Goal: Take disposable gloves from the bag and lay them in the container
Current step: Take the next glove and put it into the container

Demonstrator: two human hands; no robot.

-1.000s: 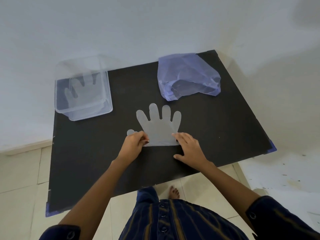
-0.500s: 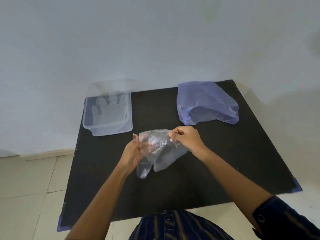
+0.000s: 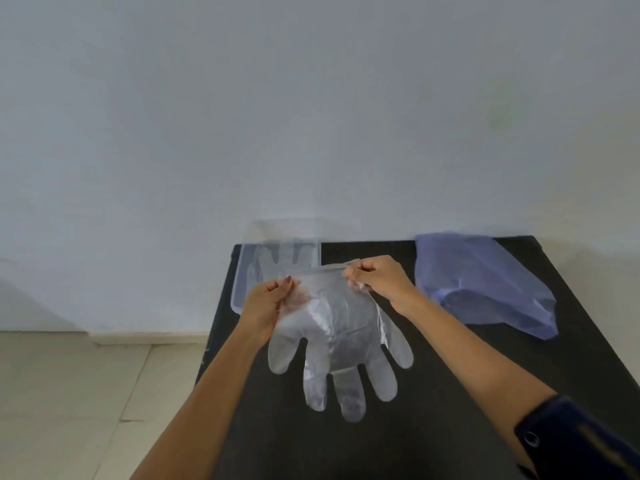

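Nearest the camera, two bare forearms reach forward over a black table (image 3: 450, 393), a dark sleeve cuff (image 3: 568, 441) showing on the right arm at about 4 o'clock. Between them a clear disposable glove (image 3: 341, 344) hangs in the air above the tabletop, cuff up and fingers pointing down toward 6 o'clock. The left hand (image 3: 268, 303) pinches the glove's cuff edge at its 10 o'clock corner; the right hand (image 3: 379, 277) pinches the cuff at its 1 o'clock corner, so the opening is stretched between them. Farther back, at 11 o'clock from the glove, a clear plastic container (image 3: 242, 271) sits at the table's far left edge with another glove lying flat inside it. At 2 o'clock, well apart from the hands, a crumpled translucent purple bag (image 3: 485, 282) rests on the table near the white wall (image 3: 311, 116).
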